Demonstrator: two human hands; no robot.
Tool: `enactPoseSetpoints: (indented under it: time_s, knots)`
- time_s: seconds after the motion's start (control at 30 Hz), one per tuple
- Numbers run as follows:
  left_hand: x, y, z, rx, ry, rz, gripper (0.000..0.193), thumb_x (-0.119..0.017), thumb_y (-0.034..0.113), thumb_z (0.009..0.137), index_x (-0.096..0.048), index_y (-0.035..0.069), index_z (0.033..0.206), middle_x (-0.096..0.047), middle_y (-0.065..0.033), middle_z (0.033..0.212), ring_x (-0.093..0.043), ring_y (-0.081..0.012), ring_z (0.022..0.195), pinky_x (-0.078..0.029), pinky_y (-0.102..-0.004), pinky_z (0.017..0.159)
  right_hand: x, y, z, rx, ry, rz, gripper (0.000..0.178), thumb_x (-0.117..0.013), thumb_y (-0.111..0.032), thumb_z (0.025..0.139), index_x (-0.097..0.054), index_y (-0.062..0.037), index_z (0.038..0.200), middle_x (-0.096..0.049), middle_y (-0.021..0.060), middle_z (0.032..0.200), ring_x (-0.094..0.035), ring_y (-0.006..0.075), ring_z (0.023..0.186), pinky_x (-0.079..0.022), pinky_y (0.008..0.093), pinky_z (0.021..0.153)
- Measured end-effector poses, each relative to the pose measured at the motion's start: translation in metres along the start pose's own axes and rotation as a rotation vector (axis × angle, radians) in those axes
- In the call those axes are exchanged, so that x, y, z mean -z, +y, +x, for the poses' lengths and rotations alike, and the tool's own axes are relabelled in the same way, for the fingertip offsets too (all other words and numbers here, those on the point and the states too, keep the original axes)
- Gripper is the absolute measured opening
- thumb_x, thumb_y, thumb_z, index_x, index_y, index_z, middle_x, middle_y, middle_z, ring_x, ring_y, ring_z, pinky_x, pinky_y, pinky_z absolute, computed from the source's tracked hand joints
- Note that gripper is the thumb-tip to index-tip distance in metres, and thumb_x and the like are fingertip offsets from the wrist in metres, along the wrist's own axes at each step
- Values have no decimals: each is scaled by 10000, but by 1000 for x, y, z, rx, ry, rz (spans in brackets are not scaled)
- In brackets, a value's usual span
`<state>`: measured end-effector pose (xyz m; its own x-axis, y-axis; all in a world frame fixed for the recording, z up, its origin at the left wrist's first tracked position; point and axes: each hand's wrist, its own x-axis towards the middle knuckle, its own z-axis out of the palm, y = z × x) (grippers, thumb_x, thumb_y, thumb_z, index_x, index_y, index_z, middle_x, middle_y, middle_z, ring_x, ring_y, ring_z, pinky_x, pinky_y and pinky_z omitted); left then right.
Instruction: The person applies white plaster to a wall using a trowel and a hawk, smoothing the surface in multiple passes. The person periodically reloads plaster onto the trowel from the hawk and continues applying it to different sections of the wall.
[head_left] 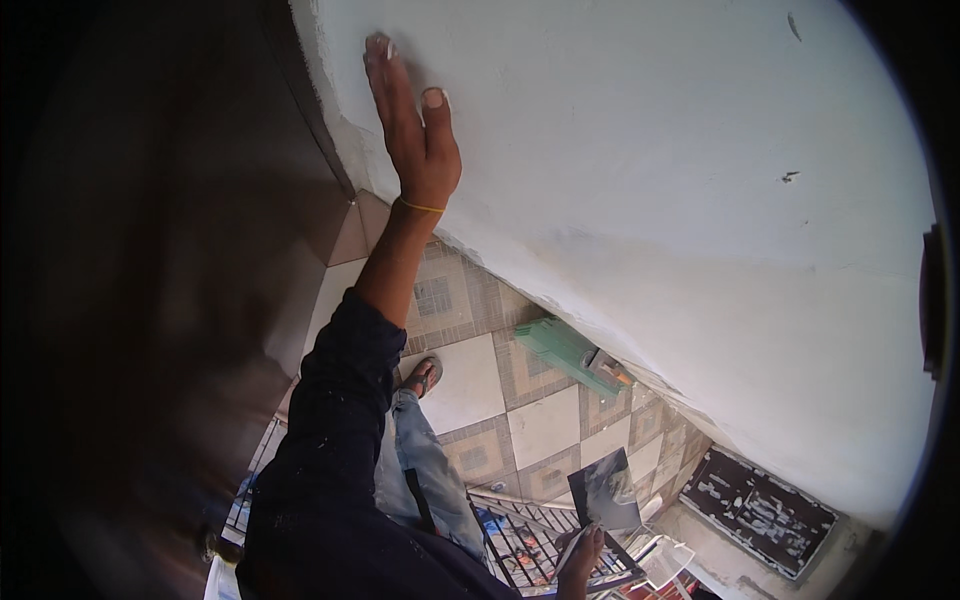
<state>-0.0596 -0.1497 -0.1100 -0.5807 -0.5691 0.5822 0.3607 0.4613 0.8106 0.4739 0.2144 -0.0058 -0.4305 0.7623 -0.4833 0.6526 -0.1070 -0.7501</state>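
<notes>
My left hand (420,150) is raised to the white wall (650,150), its fingers stretched out and its thumb apart. White residue marks the fingertips, and a yellow band circles the wrist. It holds nothing; the fingers lie at the wall near its left edge. Low in the picture, my right hand (583,550) is closed at the lower edge of a dark, square, flat plate (606,490) with pale grey smears. How the fingers wrap round the plate is partly hidden. The wall has a few small dark chips in its surface.
A long green object (565,350) lies on the tiled floor (455,375) along the wall's foot, with a grey and orange item at its end. Below are a metal railing (515,530) and a dark panel (760,510) with white flakes. A dark brown surface (160,300) stands at left.
</notes>
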Motion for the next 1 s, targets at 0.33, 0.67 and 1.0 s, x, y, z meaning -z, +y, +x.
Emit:
enactPoseSetpoints:
  time_s: [0.33,0.67,1.0]
  knots:
    - [51,-97,-215,1146,-338,667,651,-279,447,1013,-227,-11,1473,-237,-224,1516,-172,-343,1432,-145,-424,1163,22,25,-29,-224,17,119,485,-493,-202,972,-384,21,1389,-455,216,1364,-485,307,1215,-491,427,909]
    - [26,-5,-36,142,-206,0,644,-387,382,1012,-199,-39,1461,-206,-270,1504,-195,-398,1417,-217,-495,1136,12,67,-36,-253,151,155,532,-465,-251,988,-288,-40,1443,-579,155,1155,-580,232,922,-481,365,817]
    - [26,-123,-116,853,-345,243,671,-262,491,1000,-185,13,1465,-205,-219,1511,-167,-335,1418,-175,-427,1149,-7,72,-69,-137,60,159,260,-438,-335,1003,-468,-102,892,-511,54,552,-503,154,423,-406,283,409]
